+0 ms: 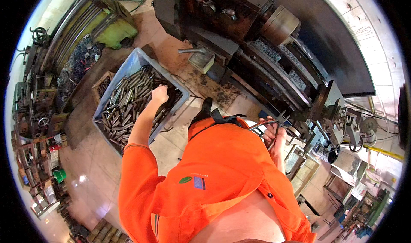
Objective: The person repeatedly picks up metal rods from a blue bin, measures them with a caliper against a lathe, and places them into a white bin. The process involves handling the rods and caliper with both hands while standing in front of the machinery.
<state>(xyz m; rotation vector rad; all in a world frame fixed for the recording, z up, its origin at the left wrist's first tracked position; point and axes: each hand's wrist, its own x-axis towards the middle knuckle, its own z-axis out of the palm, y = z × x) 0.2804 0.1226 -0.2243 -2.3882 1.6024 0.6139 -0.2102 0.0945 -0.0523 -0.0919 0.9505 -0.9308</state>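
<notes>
In the head view I am looking down on a tiled floor point(171, 144), pale and shiny in places and darkening into brown grime beside the lathe point(274, 78). The blue-grey bin point(183, 98) is standing on that floor, left of the person's body, and is holding a heap of short metal rods point(124, 93). The left hand point(160, 94) is curling its fingers over the heap, inside the rim; I am not managing to tell whether it is gripping a rod. The right hand point(274, 131) is closing around a metal caliper point(280, 117), just beside the lathe, whose bed is carrying scattered metal shavings point(295, 78). A small metal container point(201, 61) is sitting between bin and lathe. A green machine point(117, 31) is occupying the upper left, cluttered shelving point(38, 157) is lining the left wall, and a yellow bar point(385, 152) is running along the right side.
</notes>
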